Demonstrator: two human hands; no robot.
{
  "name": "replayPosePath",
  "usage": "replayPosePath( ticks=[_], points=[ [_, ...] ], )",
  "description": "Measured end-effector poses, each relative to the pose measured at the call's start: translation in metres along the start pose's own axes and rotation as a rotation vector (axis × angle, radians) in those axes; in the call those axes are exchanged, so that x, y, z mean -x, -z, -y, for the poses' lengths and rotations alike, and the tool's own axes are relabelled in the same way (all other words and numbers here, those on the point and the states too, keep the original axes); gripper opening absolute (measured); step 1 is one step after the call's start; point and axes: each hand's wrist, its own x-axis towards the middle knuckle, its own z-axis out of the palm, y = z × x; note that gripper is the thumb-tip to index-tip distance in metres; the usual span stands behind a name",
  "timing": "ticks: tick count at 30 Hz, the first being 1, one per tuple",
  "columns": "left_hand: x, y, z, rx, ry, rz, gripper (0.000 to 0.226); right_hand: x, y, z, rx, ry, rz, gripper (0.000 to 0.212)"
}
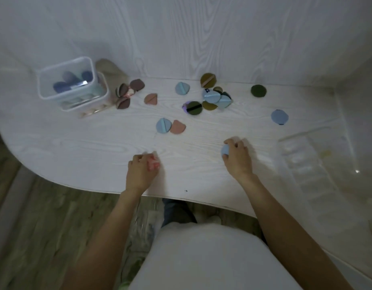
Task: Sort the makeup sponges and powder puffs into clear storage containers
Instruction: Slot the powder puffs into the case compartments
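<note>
Dim, soft, slightly blurred; wide-angle edge distortion.

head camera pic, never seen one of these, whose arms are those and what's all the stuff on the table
There is no machine here: a person wears a wide-angle camera on the head, so you look down along their own two bare arms.

The left hand grips a small pink sponge. The right hand grips a light blue round puff.

On the white wood-grain table lie loose round powder puffs in blue, pink, brown and dark green, for instance a blue and pink pair. At the far left stands a clear plastic storage container with dark blue sponges already inside.
</note>
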Motion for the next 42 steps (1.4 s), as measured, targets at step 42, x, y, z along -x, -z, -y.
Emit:
replayPosePath(
  ticks=[42],
  points=[
    [-0.042,-0.087,-0.309,0.255,-0.597,0.370,0.013,0.056,0.117,-0.139,-0.604,-0.322,-0.702,0.013]
  ],
)
